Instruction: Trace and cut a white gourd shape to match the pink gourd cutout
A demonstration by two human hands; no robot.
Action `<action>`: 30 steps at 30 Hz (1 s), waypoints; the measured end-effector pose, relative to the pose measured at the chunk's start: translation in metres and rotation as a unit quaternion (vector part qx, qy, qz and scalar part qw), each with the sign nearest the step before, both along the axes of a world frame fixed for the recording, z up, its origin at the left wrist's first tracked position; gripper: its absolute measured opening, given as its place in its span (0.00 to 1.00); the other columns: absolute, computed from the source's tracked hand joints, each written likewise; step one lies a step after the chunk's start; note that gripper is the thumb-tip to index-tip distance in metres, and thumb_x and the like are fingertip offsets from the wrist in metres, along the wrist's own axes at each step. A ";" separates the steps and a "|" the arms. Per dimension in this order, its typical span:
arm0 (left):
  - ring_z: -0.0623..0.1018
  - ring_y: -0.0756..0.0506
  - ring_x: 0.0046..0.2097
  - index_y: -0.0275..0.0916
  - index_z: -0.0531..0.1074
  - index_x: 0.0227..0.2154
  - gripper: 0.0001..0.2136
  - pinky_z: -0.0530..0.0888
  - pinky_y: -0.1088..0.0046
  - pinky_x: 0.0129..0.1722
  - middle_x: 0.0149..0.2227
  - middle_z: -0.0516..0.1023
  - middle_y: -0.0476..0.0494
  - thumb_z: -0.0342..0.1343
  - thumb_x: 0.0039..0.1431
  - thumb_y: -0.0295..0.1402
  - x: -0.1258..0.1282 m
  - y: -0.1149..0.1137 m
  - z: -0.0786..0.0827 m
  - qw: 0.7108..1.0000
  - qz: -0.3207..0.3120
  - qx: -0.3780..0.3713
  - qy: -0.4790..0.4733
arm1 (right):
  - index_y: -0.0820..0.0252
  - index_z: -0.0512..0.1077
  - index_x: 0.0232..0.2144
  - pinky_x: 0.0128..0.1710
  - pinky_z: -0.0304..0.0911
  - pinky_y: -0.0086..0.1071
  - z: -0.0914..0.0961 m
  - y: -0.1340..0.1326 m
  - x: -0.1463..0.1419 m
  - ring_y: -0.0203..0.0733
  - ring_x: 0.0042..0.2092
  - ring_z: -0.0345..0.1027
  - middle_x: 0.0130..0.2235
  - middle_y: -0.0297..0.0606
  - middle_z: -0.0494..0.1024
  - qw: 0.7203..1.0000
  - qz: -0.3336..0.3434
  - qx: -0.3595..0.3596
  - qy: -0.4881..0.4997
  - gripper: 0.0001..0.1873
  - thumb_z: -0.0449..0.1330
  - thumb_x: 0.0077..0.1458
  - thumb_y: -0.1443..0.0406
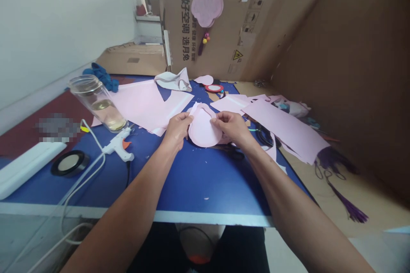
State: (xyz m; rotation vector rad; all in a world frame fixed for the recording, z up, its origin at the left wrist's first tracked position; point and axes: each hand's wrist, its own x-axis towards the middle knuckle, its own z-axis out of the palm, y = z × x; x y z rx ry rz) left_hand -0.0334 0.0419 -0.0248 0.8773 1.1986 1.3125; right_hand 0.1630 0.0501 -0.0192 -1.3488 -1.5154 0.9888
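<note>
1. Brown printed cardboard panel (253,47): upright, behind the pink pear-shaped cutout (206,133) (landmark; paper or felt, can't tell).
2. Desk (198,187), blue top, pale front edge: beneath and around the cutout.
3. Flat pink rectangular sheets: broad one (137,102) left of and behind the cutout, long one (285,128) to its right.
4. Left hand (178,130): left of the cutout. Grip clamped on the cutout's upper left edge.
5. Right hand (234,127): right of the cutout. Grip clamped on its upper right edge, thumb and fingers pinched on it.
6. Clear glass jar (96,94), part-filled with pale yellow liquid: well left of the cutout.
7. Cutout: between the two hands, over the desk, broad end toward the person, curved strip along its upper edge. Touching the desk or lifted: can't tell.
8. White plastic glue gun, orange trigger (117,144): left of the cutout, slightly nearer the person.
9. Round black-rimmed roll (69,163): far left of the cutout, nearer the person.
10. Purple thread tassel (350,211): far right of the cutout, nearer the person.
</note>
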 end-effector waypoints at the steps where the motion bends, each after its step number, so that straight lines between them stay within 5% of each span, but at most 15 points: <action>1: 0.66 0.52 0.18 0.39 0.75 0.30 0.03 0.56 0.76 0.16 0.20 0.71 0.52 0.64 0.57 0.30 0.000 0.000 0.000 1.000 0.000 -0.001 0.000 | 0.58 0.76 0.30 0.24 0.58 0.30 0.000 0.000 0.000 0.38 0.28 0.64 0.27 0.33 0.75 1.000 0.000 0.001 -0.001 0.14 0.68 0.49 0.54; 22: 0.64 0.52 0.17 0.39 0.74 0.29 0.05 0.56 0.77 0.15 0.19 0.68 0.54 0.65 0.54 0.31 0.000 0.000 0.002 1.000 0.006 -0.007 -0.016 | 0.58 0.76 0.28 0.24 0.55 0.30 0.001 0.000 0.001 0.37 0.27 0.62 0.26 0.33 0.75 1.000 -0.011 0.012 -0.013 0.15 0.67 0.50 0.53; 30: 0.69 0.50 0.19 0.38 0.75 0.30 0.04 0.67 0.75 0.19 0.20 0.71 0.51 0.64 0.54 0.32 -0.013 0.007 -0.001 0.998 0.059 -0.001 -0.002 | 0.59 0.78 0.29 0.27 0.60 0.32 0.006 -0.001 0.005 0.39 0.28 0.66 0.28 0.37 0.79 0.999 -0.022 0.023 -0.010 0.16 0.68 0.53 0.52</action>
